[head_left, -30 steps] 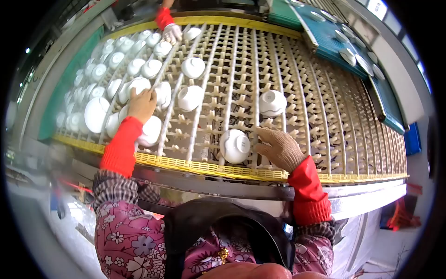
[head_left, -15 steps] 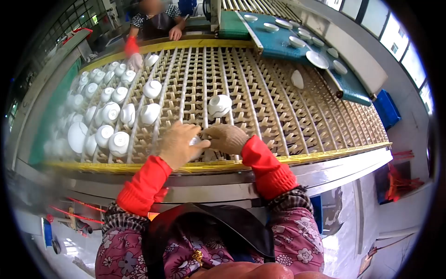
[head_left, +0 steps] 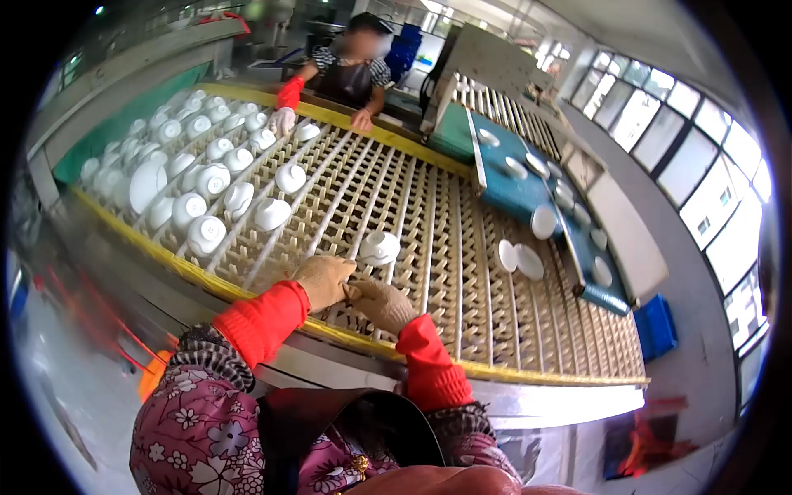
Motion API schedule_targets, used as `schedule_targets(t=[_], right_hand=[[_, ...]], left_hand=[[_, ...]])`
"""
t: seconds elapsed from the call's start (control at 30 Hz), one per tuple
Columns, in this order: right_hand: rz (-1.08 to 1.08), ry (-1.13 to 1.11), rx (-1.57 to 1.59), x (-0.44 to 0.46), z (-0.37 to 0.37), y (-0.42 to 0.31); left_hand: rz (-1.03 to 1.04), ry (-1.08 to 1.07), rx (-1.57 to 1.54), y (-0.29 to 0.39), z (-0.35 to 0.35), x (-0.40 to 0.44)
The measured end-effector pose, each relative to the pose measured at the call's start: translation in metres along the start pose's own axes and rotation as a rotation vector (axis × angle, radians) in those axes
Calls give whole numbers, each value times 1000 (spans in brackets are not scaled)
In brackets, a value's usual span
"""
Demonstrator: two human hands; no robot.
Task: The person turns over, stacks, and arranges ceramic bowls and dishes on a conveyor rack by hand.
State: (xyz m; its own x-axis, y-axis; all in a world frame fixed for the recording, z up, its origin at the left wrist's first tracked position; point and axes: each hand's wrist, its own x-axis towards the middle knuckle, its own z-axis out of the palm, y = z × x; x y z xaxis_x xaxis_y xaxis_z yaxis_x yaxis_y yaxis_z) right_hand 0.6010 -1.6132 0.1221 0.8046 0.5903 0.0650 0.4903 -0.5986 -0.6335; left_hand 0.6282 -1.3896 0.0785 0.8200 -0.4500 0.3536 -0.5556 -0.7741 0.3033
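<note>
My left hand [head_left: 324,280] and my right hand [head_left: 382,305], both in tan gloves with red cuffs, meet low over the near side of a pegged conveyor [head_left: 429,285]. Their fingers are curled together at the tips, and whatever lies between them is hidden. Just beyond my hands a white bowl [head_left: 379,247] rests upside down on the pegs. To the left, another upturned bowl [head_left: 271,214] lies in a row, and a bowl [head_left: 206,235] with a marked base sits near the yellow edge [head_left: 346,336]. Several more white bowls crowd the far left.
Across the conveyor a co-worker's gloved hand [head_left: 282,122] is among the bowls; their other hand [head_left: 361,120] rests at the far edge. A blue-green belt [head_left: 507,198] at right carries several white dishes. Two white dishes, one a plate [head_left: 529,261], stand below it. A blue bin [head_left: 656,327] stands right.
The view has swung, tilting the conveyor. The white piece that showed between my hands is now hidden. A second dish shows beside the one below the belt.
</note>
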Motion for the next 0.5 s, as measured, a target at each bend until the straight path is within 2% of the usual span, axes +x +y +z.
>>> schedule_targets(t=[0.07,0.13,0.27,0.37,0.4,0.43,0.5], right_hand=[[46,-16,112,-5,-5,-7],[39,-31,141,-7,2,20],[132,-150,188,-14,-7,10],[35,-33,271,-17,13,40],[-16,23,282,-21,10,25],[166,-72,246,-29,-3,14],[143,-74,262,-33,-6,13]], left_hand=[[-67,-62,15,3,-2,3],[-130,-146,8,12,-16,7],[-156,-186,10,15,-22,6],[-162,-238,14,23,-35,10],[-169,-243,5,21,-34,10],[-179,-242,-8,19,-33,10],[-193,-228,-3,21,-28,11]])
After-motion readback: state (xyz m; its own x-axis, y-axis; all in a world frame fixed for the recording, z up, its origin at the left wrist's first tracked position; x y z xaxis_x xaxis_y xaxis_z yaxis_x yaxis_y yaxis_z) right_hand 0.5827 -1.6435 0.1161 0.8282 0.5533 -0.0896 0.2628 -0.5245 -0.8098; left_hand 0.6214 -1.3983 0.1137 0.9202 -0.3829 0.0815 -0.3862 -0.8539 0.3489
